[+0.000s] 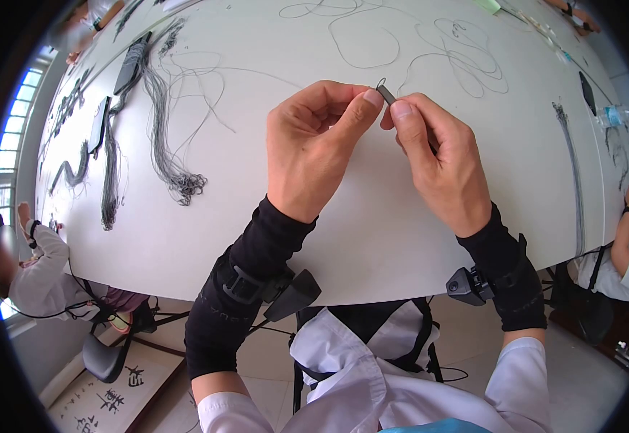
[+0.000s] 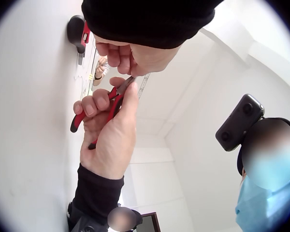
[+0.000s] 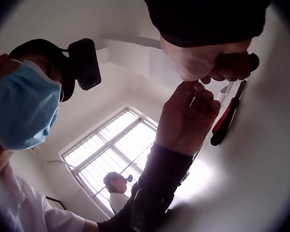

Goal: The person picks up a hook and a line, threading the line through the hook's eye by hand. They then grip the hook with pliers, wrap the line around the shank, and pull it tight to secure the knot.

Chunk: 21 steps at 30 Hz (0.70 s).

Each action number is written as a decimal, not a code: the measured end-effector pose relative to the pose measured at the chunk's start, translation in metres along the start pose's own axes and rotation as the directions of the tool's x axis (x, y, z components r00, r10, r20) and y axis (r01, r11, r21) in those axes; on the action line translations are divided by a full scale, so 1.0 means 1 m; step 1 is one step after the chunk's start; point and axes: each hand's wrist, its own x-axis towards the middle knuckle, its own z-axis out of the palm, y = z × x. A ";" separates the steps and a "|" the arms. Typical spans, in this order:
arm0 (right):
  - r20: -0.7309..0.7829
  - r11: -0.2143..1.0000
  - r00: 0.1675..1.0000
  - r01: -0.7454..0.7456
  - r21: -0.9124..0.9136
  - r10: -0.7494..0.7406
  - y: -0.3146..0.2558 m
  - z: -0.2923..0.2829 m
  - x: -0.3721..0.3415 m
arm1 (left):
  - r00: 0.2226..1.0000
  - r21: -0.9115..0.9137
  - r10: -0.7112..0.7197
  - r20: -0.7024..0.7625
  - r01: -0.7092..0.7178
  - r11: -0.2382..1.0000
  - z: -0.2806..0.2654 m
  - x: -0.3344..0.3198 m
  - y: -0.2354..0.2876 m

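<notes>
In the head view, my left hand (image 1: pixel 313 150) pinches a small thin loop (image 1: pixel 381 84) between thumb and index finger; what it belongs to is hidden by the fingertips. My right hand (image 1: pixel 446 159) grips pliers, whose grey jaws meet the left fingertips. The left wrist view shows the pliers' red and black handles (image 2: pixel 117 104) within the right hand (image 2: pixel 111 140), with the left hand (image 2: pixel 145 58) above them. From the right wrist, the left hand (image 3: pixel 186 121) touches the right hand's (image 3: pixel 198 60) fingertips, and one dark handle end (image 3: pixel 253 62) sticks out.
Grey cord bundles (image 1: pixel 157 123) and dark flat cases (image 1: pixel 132 63) lie left on the white table (image 1: pixel 256 252). Loose cord loops (image 1: pixel 466 61) spread at the back; another bundle (image 1: pixel 570 159) lies right. A red-black tool (image 3: pixel 225 121) rests on the table. Other people sit at both sides.
</notes>
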 end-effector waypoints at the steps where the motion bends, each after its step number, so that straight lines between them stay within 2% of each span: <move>1: 0.003 1.000 1.000 -0.005 0.006 0.005 -0.001 0.000 0.000 | 1.000 0.002 -0.003 0.006 0.003 1.000 0.000 0.000 0.000; 5: 0.004 0.999 1.000 -0.014 0.044 0.014 -0.002 0.000 -0.001 | 0.999 0.050 0.050 0.015 -0.051 0.997 0.001 0.002 -0.003; 8: -0.004 0.997 0.999 -0.035 0.074 0.036 -0.001 -0.001 -0.001 | 0.990 0.151 0.005 0.141 -0.026 0.988 -0.005 0.003 -0.002; 9: -0.006 0.995 0.999 -0.046 0.083 0.047 0.000 -0.001 -0.001 | 0.973 0.160 -0.082 0.217 0.048 0.986 -0.007 0.003 0.003; 11: -0.028 0.991 0.999 -0.037 0.130 0.041 0.003 0.002 -0.001 | 0.899 0.198 -0.252 0.359 0.190 0.962 -0.010 0.004 0.018; 14: -0.025 0.988 0.999 -0.041 0.148 0.045 0.004 0.002 -0.001 | 0.699 0.106 -0.248 0.670 0.241 0.965 -0.017 0.005 0.030; 16: -0.009 0.986 0.998 -0.059 0.155 0.061 0.004 0.001 -0.001 | 0.622 -0.085 -0.025 0.783 0.147 0.986 -0.022 0.006 0.031; 18: 0.010 0.980 0.996 -0.087 0.179 0.087 0.003 0.002 -0.002 | 0.639 -0.449 0.272 0.720 0.129 0.884 -0.023 0.007 0.023; 19: 0.011 0.977 0.995 -0.101 0.188 0.101 0.004 0.003 -0.002 | 0.695 -0.598 0.358 0.624 0.129 0.791 -0.024 0.009 0.024; 20: 0.014 0.974 0.993 -0.116 0.197 0.116 0.005 0.005 -0.002 | 0.771 -0.691 0.387 0.506 0.094 0.717 -0.023 0.010 0.026; 21: 0.019 0.970 0.991 -0.131 0.205 0.130 0.006 0.007 -0.003 | 0.823 -0.711 0.401 0.403 0.006 0.703 -0.021 0.014 0.030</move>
